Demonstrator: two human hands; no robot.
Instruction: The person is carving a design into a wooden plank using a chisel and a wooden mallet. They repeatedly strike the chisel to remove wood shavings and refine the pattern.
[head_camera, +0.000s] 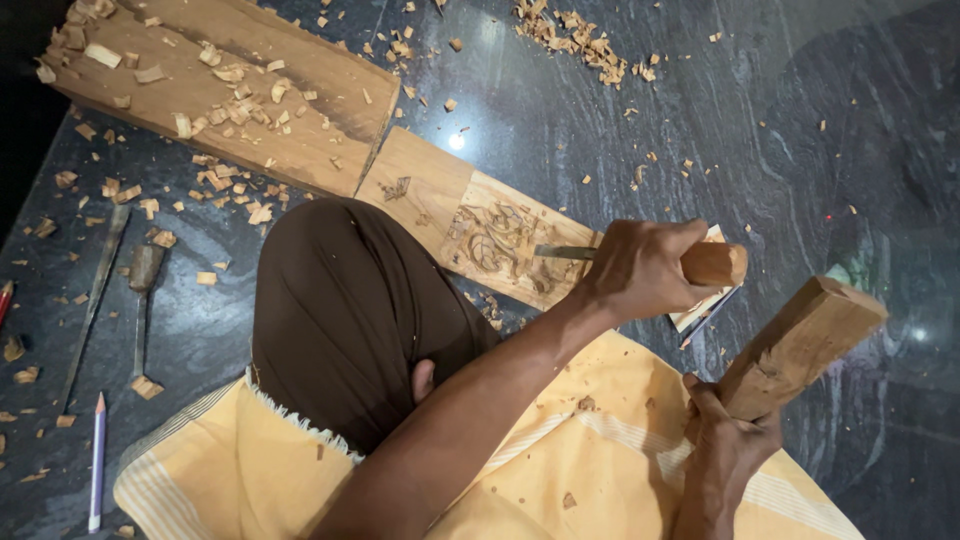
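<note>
Left grip (640, 270) clenches chisel (700, 263) on carved plank (500, 240); right grip (725, 445) clenches mallet (800, 345); knee (340, 300) overlaps plank.

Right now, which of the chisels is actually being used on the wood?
The wooden-handled chisel in the left hand, blade on the carved plank. Two other chisels lie untouched on the floor, left.
</note>
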